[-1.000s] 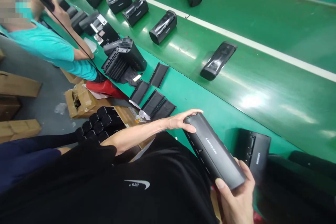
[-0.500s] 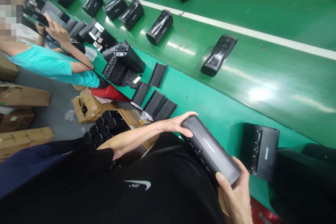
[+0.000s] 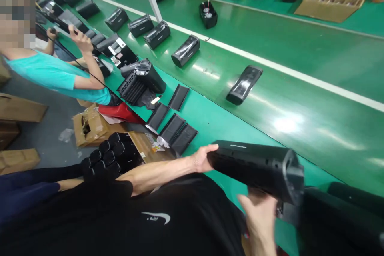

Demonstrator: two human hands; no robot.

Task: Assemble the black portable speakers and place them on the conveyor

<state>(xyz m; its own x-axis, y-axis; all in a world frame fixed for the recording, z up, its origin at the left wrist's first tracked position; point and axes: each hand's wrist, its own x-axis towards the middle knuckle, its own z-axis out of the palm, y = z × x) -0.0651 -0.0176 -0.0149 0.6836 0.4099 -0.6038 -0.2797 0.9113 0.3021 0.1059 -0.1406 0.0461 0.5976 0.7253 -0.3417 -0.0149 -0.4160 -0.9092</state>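
- Black, smooth-faced and probably plastic, the casing [image 3: 249, 168] you hold is right of centre in the lower half of the frame, above the bench [image 3: 216, 114].
- Your left hand [image 3: 205, 159] is clamped on its left end, thumb at the top edge; gripping there seems meant to steady the casing while leaving its long sides uncovered.
- Your right hand [image 3: 261, 214] is beneath the casing towards its right end, thumb spread to the left, perhaps to bear the weight. Its fingers are hidden, so I cannot tell how far they close.
- Your hands are apart, with much of the casing's length between them, which likely helps keep it from tipping.
- The casing's white lettering [image 3: 238, 146] shows on the upper face; its right end is blurred.
- Four panels [image 3: 178, 97] lie on the bench near the centre, beyond your left forearm, probably laid flat so they don't slide.
- Farther up, more casings [image 3: 186, 51] sit spaced along the belt [image 3: 279, 96], perhaps so each can be lifted singly.
- At upper left, a co-worker in a turquoise shirt [image 3: 54, 74] has a hand [image 3: 81, 40] raised.
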